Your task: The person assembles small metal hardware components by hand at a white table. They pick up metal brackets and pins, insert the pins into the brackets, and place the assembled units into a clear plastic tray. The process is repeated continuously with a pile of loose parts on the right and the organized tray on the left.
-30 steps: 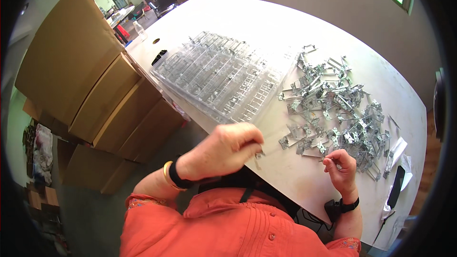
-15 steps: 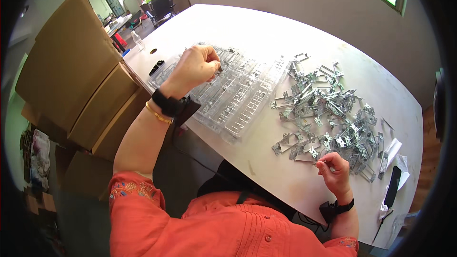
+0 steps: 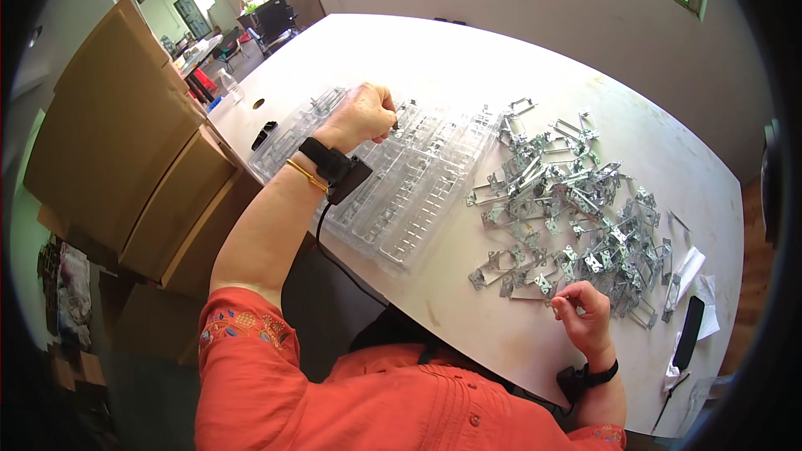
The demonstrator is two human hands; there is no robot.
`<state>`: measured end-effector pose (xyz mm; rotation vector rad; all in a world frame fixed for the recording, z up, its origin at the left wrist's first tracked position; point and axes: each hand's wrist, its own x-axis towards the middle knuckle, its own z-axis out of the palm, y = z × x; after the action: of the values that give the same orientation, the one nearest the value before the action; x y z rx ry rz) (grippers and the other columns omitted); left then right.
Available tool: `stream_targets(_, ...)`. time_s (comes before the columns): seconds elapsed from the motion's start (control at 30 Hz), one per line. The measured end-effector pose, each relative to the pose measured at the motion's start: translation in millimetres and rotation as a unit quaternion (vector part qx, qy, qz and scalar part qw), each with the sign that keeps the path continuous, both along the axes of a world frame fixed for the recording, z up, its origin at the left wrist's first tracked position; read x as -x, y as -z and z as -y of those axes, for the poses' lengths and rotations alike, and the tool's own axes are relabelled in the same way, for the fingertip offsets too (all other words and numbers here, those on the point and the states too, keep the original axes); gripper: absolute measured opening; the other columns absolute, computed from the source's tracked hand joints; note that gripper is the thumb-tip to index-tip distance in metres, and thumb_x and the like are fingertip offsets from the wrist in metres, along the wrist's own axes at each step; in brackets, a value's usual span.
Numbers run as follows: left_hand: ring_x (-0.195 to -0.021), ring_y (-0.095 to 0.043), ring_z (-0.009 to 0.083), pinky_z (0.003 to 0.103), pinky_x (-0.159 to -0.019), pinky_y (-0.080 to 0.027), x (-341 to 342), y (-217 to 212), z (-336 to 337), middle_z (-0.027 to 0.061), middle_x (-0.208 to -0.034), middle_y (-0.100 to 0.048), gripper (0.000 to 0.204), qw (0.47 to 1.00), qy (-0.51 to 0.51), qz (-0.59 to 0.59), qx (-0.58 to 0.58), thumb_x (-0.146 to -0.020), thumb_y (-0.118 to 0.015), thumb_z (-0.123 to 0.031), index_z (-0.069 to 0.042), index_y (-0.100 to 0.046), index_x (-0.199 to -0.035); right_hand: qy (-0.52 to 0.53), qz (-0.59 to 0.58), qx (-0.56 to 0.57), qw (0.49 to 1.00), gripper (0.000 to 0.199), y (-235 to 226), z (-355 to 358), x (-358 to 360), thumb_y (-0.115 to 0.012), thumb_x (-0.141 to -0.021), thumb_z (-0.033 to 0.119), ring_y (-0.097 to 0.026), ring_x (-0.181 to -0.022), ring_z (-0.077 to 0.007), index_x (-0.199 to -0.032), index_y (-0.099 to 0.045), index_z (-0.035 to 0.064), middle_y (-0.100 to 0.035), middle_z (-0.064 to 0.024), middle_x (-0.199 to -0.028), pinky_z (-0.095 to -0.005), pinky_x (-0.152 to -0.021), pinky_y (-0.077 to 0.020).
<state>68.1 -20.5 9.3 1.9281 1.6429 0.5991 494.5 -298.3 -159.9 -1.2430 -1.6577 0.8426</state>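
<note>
My left hand (image 3: 364, 115) hovers over a clear plastic tray (image 3: 399, 265), its fingers pinched together. A dark bit shows at the fingertips, too small to name. Rows of small shiny metal parts (image 3: 405, 234) lie in the tray's long compartments; my hand and wrist cover part of them. At the near edge of a heap of silvery metal brackets (image 3: 589, 200), my right hand (image 3: 586, 315) is closed, thumb against fingers. A small metal part seems to show at its fingertips, next to a bracket (image 3: 530, 294) lying on the table.
White papers (image 3: 689, 267) and a black flat object (image 3: 689, 332) lie at the table's right edge. Cardboard boxes (image 3: 109, 117) are stacked to the left. A clear bottle (image 3: 230, 85) stands at the far left. A black cable (image 3: 351, 278) hangs from my left wrist device.
My left hand has shifted to the right over the tray, still pinched. The right hand stays closed by the heap's near edge. The whole view has moved slightly.
</note>
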Motion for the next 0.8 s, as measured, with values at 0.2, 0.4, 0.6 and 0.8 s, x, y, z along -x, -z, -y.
stream_targets(0.2, -0.070, -0.076, 0.0164, 0.032, -0.063, -0.065, -1.4, 16.3, -14.9, 0.0091, -0.083, -0.075, 0.009, 1.000, -0.010, -0.002, 0.018, -0.097, -0.069, -0.003, 0.005, -0.073, -0.097, 0.006, -0.009, 0.008, 1.000, 0.011, 1.1, -2.8, 0.8, -0.079, -0.102, 0.000, -0.070, -0.069, -0.0090, -0.102, -0.067, 0.0019, -0.074, -0.0037, -0.084, -0.0247, -0.063, -0.0554)
stream_targets(0.4, -0.070, -0.076, 0.0158, 0.031, -0.063, -0.064, -13.0, 12.7, -10.2, 0.0084, -0.083, -0.074, 0.008, 1.000, 0.011, 0.009, 0.016, -0.098, -0.068, -0.002, 0.005, -0.073, -0.097, 0.020, -0.015, 0.008, 1.000, 0.013, 7.8, -2.5, -0.7, -0.083, -0.100, 0.003, -0.071, -0.067, -0.0102, -0.101, -0.070, 0.0022, -0.075, -0.0047, -0.083, -0.0253, -0.062, -0.0552)
stream_targets(0.6, -0.070, -0.075, 0.0145, 0.030, -0.062, -0.063, -11.3, 20.2, -16.5, 0.0073, -0.083, -0.073, 0.007, 0.999, 0.034, -0.001, 0.013, -0.099, -0.068, -0.001, 0.004, -0.073, -0.097, 0.018, -0.016, 0.010, 1.000, 0.013, 6.3, -3.2, 0.1, -0.083, -0.100, 0.004, -0.071, -0.068, -0.0105, -0.101, -0.070, 0.0017, -0.075, -0.0049, -0.083, -0.0255, -0.062, -0.0561)
stream_targets(0.8, -0.063, -0.072, 0.0181, 0.035, -0.059, -0.059, -12.3, 28.8, -19.1, 0.0123, -0.070, -0.072, 0.012, 0.999, 0.029, 0.026, -0.012, -0.089, -0.061, 0.005, 0.004, -0.073, -0.087, 0.013, -0.015, 0.006, 1.000, 0.013, 4.7, -4.2, 0.3, -0.083, -0.101, 0.004, -0.071, -0.068, -0.0105, -0.100, -0.070, 0.0018, -0.075, -0.0049, -0.082, -0.0257, -0.062, -0.0560)
